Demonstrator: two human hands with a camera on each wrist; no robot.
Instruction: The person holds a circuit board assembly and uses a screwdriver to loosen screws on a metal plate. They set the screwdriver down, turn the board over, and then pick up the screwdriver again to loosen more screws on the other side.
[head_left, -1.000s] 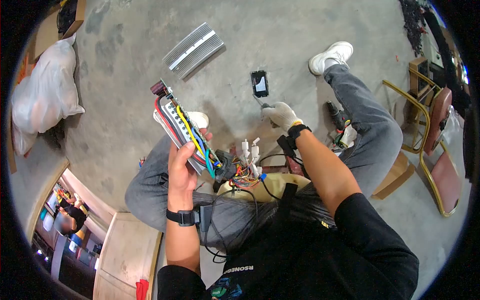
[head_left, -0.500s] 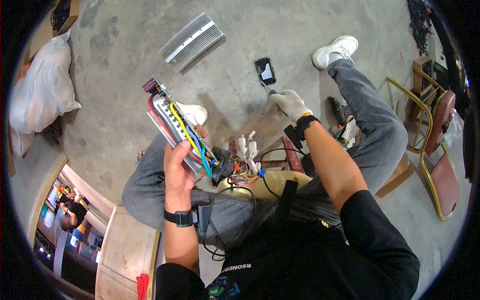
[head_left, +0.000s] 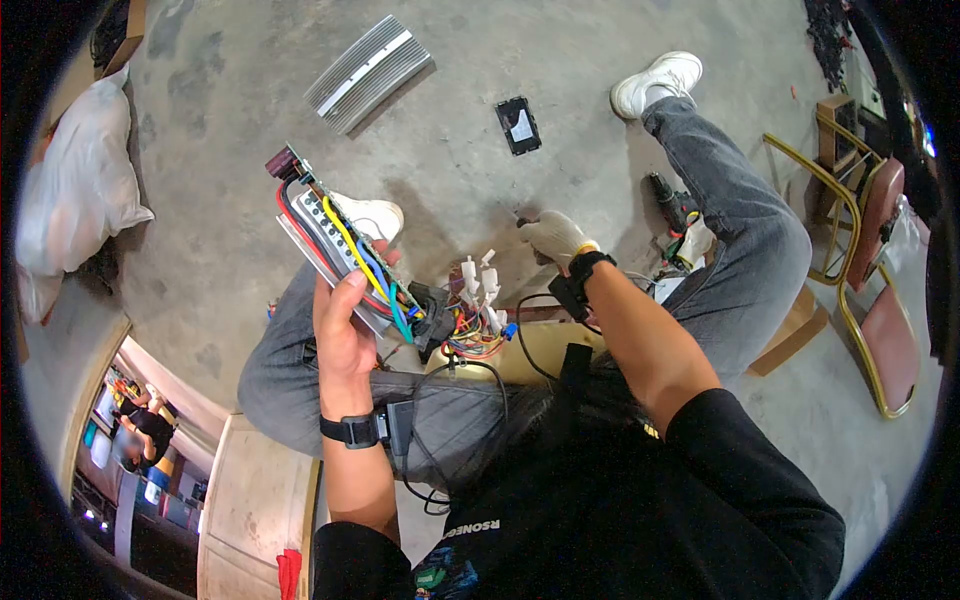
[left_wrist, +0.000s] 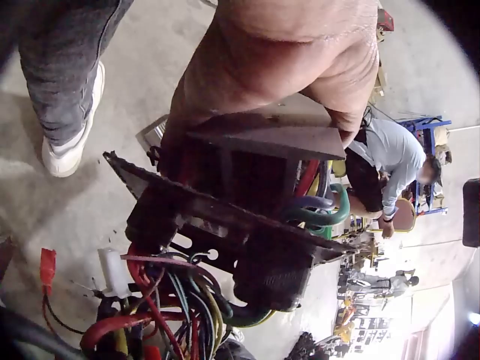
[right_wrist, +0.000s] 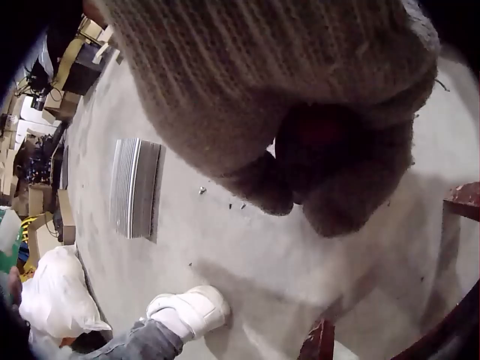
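My bare left hand (head_left: 345, 315) grips a long circuit board (head_left: 335, 225) on a metal backing, thumb across its near side. Thick red, black, yellow, blue and green wires run along the board, which tilts up and away to the left. Below its dark end plate (left_wrist: 225, 225), thin coloured wires (left_wrist: 195, 300) and white connectors (head_left: 470, 280) hang over my lap. My right hand (head_left: 558, 238), in a knitted glove, curls round a dark-handled screwdriver (right_wrist: 322, 139), mostly hidden by the fingers. Ahead of it, a small black panel (head_left: 518, 125) with a pale label lies on the floor.
A ribbed aluminium housing (head_left: 368, 75) lies on the floor ahead. A power drill (head_left: 670, 205) stands by my right leg. White bags (head_left: 85, 190) are at left, a gold-framed chair (head_left: 855, 230) at right. Other people appear in the background.
My right hand has drawn the screwdriver back from the black panel, towards my lap. My left hand has shifted a little left with the circuit board.
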